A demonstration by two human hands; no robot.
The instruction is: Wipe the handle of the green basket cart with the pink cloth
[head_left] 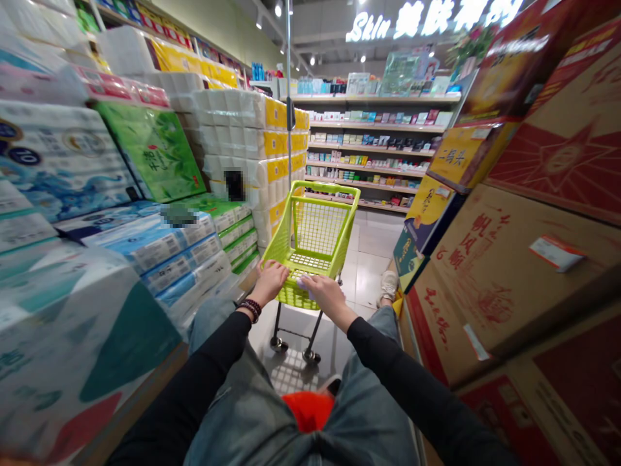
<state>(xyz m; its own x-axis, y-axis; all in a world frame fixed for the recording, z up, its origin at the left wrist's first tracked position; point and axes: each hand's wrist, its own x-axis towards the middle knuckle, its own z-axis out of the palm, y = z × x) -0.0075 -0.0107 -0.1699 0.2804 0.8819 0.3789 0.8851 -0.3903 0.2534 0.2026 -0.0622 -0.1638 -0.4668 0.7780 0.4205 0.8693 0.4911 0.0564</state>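
Observation:
A lime-green shopping cart [321,226] with a mesh basket and dark legs on casters stands upright in front of me. No goods show in its basket. My left hand [270,283] lies over the left part of its near rim, fingers curled onto the plastic. At the right part of the same rim is my right hand [326,294], closed on a small pale lilac cloth [305,283] that touches the cart. Most of the cloth is hidden under my fingers. A beaded bracelet [252,309] circles my left wrist.
Tissue packs [165,249] are stacked close on the left, with tall paper-roll bundles [237,139] behind. Cardboard boxes [490,259] form a wall on the right. Ahead, product shelves [373,129] stand across the tiled floor [363,265]. A shoe [388,288] is beside the boxes.

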